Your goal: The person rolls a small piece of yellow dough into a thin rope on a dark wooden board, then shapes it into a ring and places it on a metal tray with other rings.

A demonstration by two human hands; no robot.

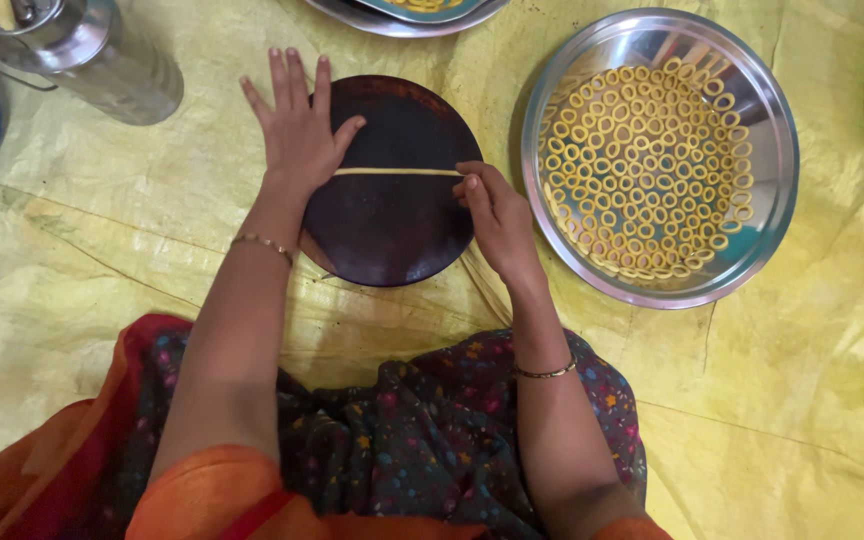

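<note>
At centre frame, the left hand (300, 130) is laid flat with fingers spread on the upper left part of a round dark board (392, 215); its palm covers one end of a thin yellow dough strand (402, 172). The strand is stretched level across the board's upper half. Its other end is met by the right hand (497, 215), whose fingertips are drawn together at the strand's tip, at the board's right edge; whether the tip is actually pinched cannot be told. A thin bangle is worn on each wrist.

Right of the board, just beside it, a wide steel bowl (767, 120) is seen, its floor covered with many small yellow dough rings (647, 170) in a single layer. At upper left a steel canister (102, 60) is lying tilted. Along the top edge, part of a second steel dish (352, 15) is cut off by the frame. All of it is set on a creased yellow sheet (102, 250). At the bottom, a dark flower-printed garment with orange cloth is visible.
</note>
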